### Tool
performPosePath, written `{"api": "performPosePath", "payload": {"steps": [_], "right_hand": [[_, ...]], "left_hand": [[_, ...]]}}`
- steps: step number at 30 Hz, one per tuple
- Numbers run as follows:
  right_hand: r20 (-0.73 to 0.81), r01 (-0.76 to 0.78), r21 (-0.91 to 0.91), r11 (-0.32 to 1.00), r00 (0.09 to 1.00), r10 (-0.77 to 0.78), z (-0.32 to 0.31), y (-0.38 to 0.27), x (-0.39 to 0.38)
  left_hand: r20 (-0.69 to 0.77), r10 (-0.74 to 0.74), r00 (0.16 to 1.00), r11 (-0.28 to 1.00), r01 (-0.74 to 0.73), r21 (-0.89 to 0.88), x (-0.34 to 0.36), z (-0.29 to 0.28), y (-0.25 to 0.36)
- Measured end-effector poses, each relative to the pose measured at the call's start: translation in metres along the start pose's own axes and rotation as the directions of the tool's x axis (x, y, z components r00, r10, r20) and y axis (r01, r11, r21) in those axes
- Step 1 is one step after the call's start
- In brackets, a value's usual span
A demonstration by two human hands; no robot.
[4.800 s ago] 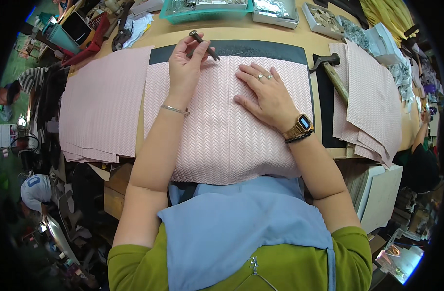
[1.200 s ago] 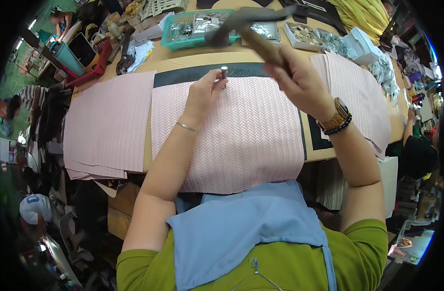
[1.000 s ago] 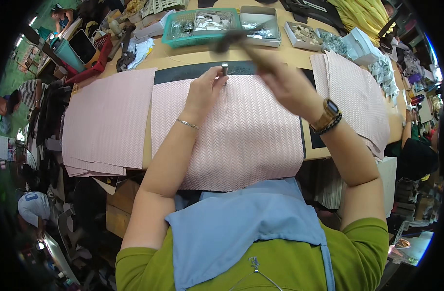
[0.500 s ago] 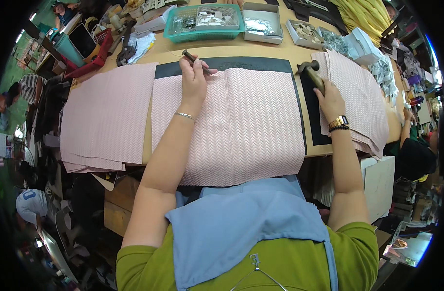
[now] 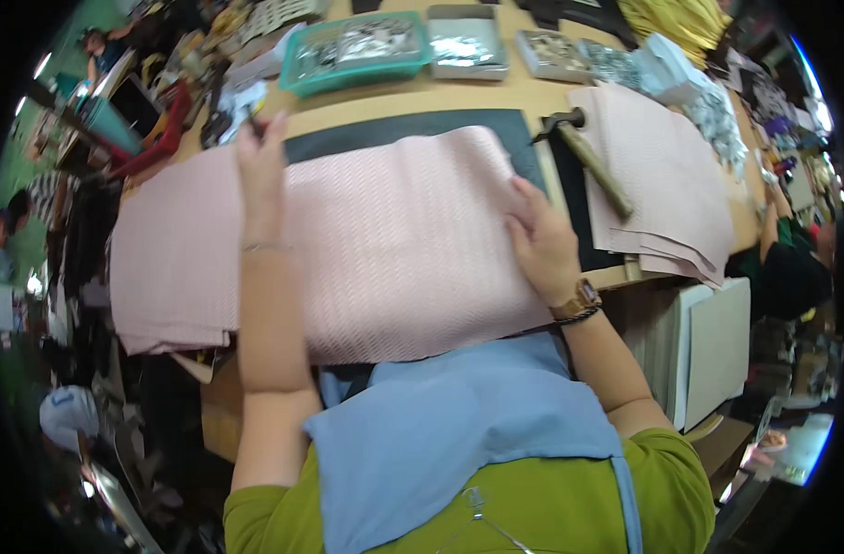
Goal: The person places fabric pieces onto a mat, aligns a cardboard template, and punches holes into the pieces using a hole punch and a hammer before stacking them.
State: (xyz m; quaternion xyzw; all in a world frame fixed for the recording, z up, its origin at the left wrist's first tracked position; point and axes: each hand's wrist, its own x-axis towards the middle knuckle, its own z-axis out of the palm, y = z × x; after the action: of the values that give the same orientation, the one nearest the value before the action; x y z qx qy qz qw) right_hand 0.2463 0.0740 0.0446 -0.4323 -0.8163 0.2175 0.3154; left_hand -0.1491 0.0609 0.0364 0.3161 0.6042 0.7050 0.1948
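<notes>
A pink sheet with a woven herringbone texture (image 5: 394, 240) lies before me over a dark board (image 5: 348, 138), its right side raised and curving. My right hand (image 5: 544, 242) grips that right edge between thumb and fingers. Over the left stack's inner edge is my left hand (image 5: 261, 157), smeared by motion; a dark bit of the short metal punch shows at its fingers. The hammer (image 5: 595, 166), with a dark head and a wooden handle, rests untouched on the right, across a black strip and the pink stack.
Similar pink sheets are stacked at left (image 5: 177, 249) and right (image 5: 666, 175). Along the back stand a teal basket (image 5: 302, 88) of metal pieces, an open white box (image 5: 468, 69) and a box of small parts (image 5: 553, 57). A co-worker (image 5: 791, 249) is at far right.
My right hand has let go of the hammer, left it on the right, and taken the pink sheet's edge, lifting it. My left hand has moved left with the punch.
</notes>
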Motion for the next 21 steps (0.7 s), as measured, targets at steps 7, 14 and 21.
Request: {"api": "performPosePath", "payload": {"steps": [7,14,21], "right_hand": [[-0.294,0.112,0.044,0.993,0.951,-0.094,-0.161,0.052,0.072],[-0.377,-0.418,-0.867,0.272,0.906,0.191,-0.344,0.241,0.102],[-0.028,-0.208,-0.895,0.394,0.908,0.418,-0.228,0.354,0.048]], "left_hand": [[0.094,-0.036,0.995,0.308,-0.079,0.948,-0.039,-0.129,0.004],[0.117,-0.026,0.993,0.274,-0.105,0.956,-0.086,-0.15,-0.003],[0.147,0.068,0.987,0.442,-0.162,0.882,-0.079,-0.185,-0.022]]}}
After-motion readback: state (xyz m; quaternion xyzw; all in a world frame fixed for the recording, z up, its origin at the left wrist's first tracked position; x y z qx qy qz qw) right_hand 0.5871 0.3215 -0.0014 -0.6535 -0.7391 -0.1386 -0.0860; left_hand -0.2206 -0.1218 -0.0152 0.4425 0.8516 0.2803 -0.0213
